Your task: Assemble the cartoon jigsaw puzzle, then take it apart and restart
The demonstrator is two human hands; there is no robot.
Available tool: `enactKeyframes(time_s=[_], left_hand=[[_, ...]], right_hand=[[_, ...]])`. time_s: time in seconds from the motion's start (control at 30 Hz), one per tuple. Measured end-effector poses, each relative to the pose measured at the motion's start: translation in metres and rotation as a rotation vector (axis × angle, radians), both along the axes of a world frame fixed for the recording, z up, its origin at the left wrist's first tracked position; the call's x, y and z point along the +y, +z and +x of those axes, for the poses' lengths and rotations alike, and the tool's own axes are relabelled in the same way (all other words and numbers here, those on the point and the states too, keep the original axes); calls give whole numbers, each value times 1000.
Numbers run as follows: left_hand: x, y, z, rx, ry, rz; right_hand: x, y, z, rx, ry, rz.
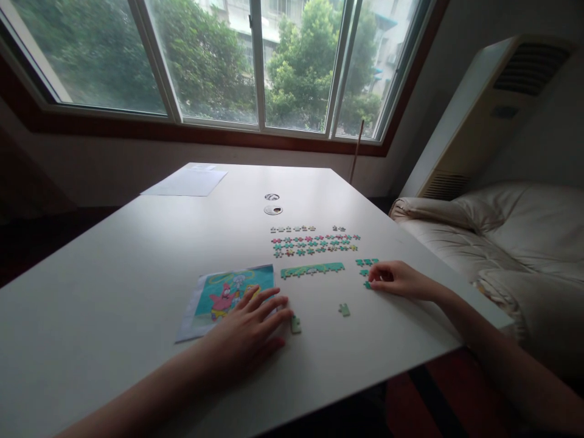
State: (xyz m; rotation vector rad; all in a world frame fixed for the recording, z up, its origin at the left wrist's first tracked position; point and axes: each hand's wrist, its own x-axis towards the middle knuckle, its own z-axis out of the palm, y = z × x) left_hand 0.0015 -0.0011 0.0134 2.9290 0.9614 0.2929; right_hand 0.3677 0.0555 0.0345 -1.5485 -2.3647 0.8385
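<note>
My left hand (pixel 258 316) lies flat with its fingers spread, partly over the cartoon picture sheet (pixel 214 292). Its fingertips are right beside a pale green jigsaw piece (pixel 296 325). At the right, my right hand (pixel 398 280) is curled, thumb and fingertips pinched at a green jigsaw piece (pixel 367 285) on the table. More green pieces (pixel 367 262) lie just above those fingers. Between the hands lies another pale green piece (pixel 344 310). A joined strip of puzzle (pixel 312 270) runs across above it.
Rows of loose jigsaw pieces (pixel 314 244) are spread beyond the strip. The white table (pixel 114 292) also bears a white sheet of paper (pixel 185 181) and two round cable-hole fittings (pixel 273 210). A light leather sofa (pixel 515 231) stands close to the right edge.
</note>
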Motion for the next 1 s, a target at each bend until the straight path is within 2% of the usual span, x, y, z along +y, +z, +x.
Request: enactKeyframes(time_s=[0.1, 0.2, 0.3, 0.4, 0.57, 0.73, 0.8, 0.9, 1.0], left_hand=[[0, -1, 0, 2, 6, -3], [0, -2, 0, -9, 7, 1], [0, -2, -1, -11, -1, 8], [0, -2, -1, -10, -5, 24], [-3, 1, 2, -6, -40, 50], [-2, 3, 2, -13, -22, 38], [0, 3, 0, -7, -26, 39], [2, 2, 0, -12, -24, 55], [-5, 5, 9, -31, -29, 65]], right_hand=[[-6, -8, -2, 11, -74, 117], [-12, -12, -7, 61, -84, 251], [-21, -16, -18, 110, 22, 346], [-29, -20, -32, 138, 150, 373], [-38, -21, -53, 136, 240, 306], [-36, -19, -56, 115, 232, 302], [-29, -11, -48, 113, 210, 298], [-7, 9, -25, 106, 139, 229], [23, 29, 5, -10, 133, 15]])
